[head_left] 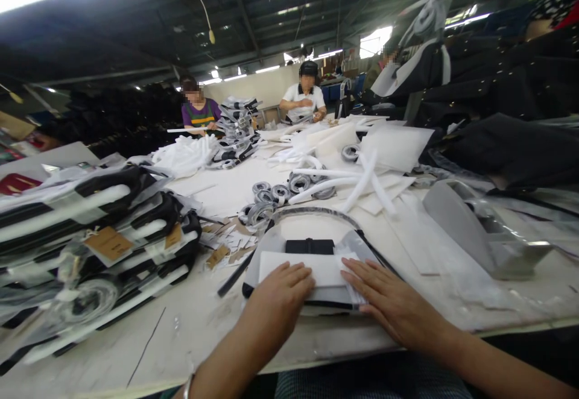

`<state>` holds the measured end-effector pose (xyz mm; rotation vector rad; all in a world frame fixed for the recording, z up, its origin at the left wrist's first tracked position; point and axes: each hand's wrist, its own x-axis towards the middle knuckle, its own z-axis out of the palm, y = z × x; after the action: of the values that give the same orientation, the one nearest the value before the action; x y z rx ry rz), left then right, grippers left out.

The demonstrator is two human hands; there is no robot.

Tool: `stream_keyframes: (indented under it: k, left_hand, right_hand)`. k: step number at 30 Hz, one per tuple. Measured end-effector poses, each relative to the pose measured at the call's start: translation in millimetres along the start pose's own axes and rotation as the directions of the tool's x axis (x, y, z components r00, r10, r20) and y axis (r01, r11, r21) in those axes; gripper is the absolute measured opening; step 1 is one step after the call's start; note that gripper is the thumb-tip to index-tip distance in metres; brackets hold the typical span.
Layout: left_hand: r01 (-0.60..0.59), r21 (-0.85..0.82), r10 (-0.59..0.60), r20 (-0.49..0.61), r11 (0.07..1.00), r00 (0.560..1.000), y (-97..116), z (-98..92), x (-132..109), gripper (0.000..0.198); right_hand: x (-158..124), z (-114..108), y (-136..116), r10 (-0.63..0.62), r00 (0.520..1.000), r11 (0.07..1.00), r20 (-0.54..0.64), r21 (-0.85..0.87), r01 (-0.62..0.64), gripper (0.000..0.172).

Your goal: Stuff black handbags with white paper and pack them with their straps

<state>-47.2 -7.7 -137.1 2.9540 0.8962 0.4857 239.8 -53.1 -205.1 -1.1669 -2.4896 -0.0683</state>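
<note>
A grey and black bag (262,273) lies flat on the table in front of me, its dark strap (312,210) looped out on the far side. Across it rests a folded white foam sheet (325,271). My left hand (283,290) presses flat on the sheet's left part, fingers stretched out. On the sheet's right end lies my right hand (382,293), its fingers spread, beside some clear plastic wrap (355,290). A black buckle or flap piece (310,246) shows just beyond the sheet. The bag's underside is hidden.
Wrapped black bags (90,224) with brown tags are piled at the left. Several coiled straps (280,193) and white foam tubes (325,185) lie beyond the bag. A grey tape dispenser (484,230) stands at the right. Two people (305,97) work across the table.
</note>
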Motion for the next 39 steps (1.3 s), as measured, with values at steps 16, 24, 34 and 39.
stream_keyframes:
  k: [16,24,34,39]
  left_hand:
    - [0.091,-0.062,-0.063,0.358,0.994,0.932,-33.8,-13.2,-4.8,0.040]
    - [0.023,0.096,-0.050,0.283,0.995,0.958,-32.4,17.8,-42.4,0.088]
    - [0.050,0.049,-0.062,0.265,0.998,0.962,-33.2,16.4,-39.1,0.094]
    - [0.047,0.067,-0.062,0.239,0.997,0.969,-25.7,3.3,-34.8,0.106]
  right_hand:
    - [-10.4,-4.9,-12.6,-0.066,0.978,0.996,-0.198,-0.070,0.053,0.059]
    - [-10.7,24.9,-75.5,0.411,0.843,0.399,0.346,0.764,-0.508,0.035]
    - [38.0,20.2,-112.0,0.330,0.735,-0.580,0.593,0.741,-0.338,0.040]
    - [39.6,33.6,-128.2,0.540,0.694,-0.513,0.476,0.840,-0.177,0.027]
